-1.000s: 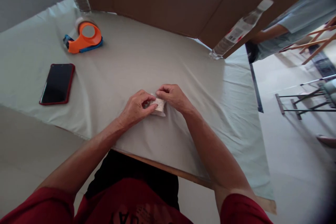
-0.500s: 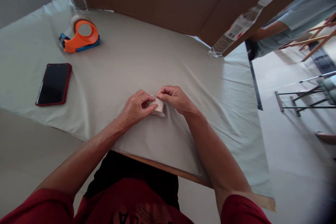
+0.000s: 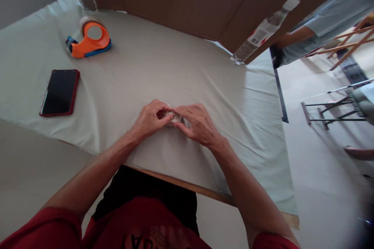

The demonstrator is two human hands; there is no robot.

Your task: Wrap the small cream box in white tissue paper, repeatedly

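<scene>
Between my hands, low over the cloth-covered table (image 3: 140,74), is a small whitish packet (image 3: 174,118), mostly covered by my fingers. It looks like folded paper with faint print, but its exact kind cannot be made out. My left hand (image 3: 153,116) pinches its left side between thumb and fingers. From the right, my right hand (image 3: 197,122) closes on the other end, thumb below and fingers above. The fingertips of both hands nearly meet over it.
An orange tape dispenser (image 3: 99,42) and a dark phone with a red edge (image 3: 59,92) lie on the left. Clear bottles, one a labelled bottle (image 3: 260,35), stand against a brown cardboard panel (image 3: 175,0). At right are a person's arm (image 3: 298,35) and a folding metal frame (image 3: 336,109).
My right hand has gone from a fingertip pinch at the packet's upper right to wrapping its right end, covering more of it. My left hand has stayed nearly in place.
</scene>
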